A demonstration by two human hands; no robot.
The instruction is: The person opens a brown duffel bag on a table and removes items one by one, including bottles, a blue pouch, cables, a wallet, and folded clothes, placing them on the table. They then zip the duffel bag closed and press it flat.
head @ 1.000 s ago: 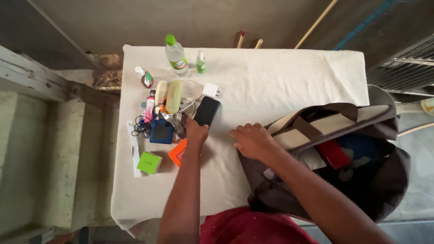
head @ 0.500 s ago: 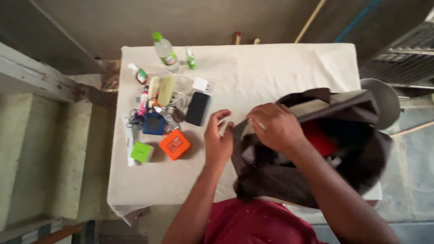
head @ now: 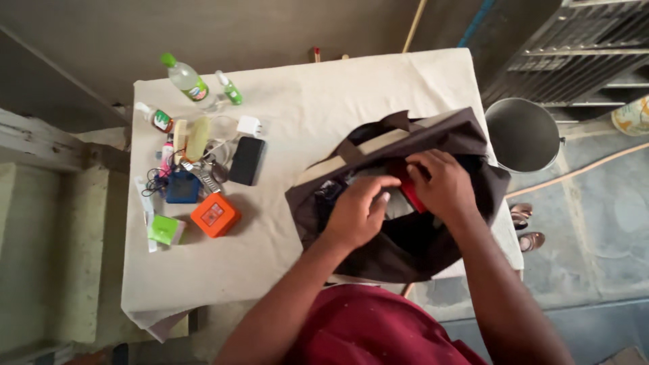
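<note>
A dark brown bag [head: 433,132] lies open on the right half of a table covered with a cream cloth [head: 324,88]. Both my hands are inside its mouth. My left hand [head: 362,211] has its fingers curled down into the opening, over something grey; what it holds is hidden. Beside it, my right hand [head: 441,186] closes on a red item [head: 411,196] inside the bag. A black flat device [head: 247,161] and an orange box [head: 214,215] lie on the cloth, left of the bag and apart from both hands.
Small things cluster at the table's left: a clear bottle with a green cap [head: 188,81], a small green bottle [head: 230,88], a white plug [head: 249,126], a blue pouch [head: 182,187], a green box [head: 164,230]. A metal bucket [head: 520,135] and sandals [head: 524,226] are on the floor at right.
My left hand has left the small items and moved right into the bag. My right hand has gone from the bag's rim deeper in, onto the red item.
</note>
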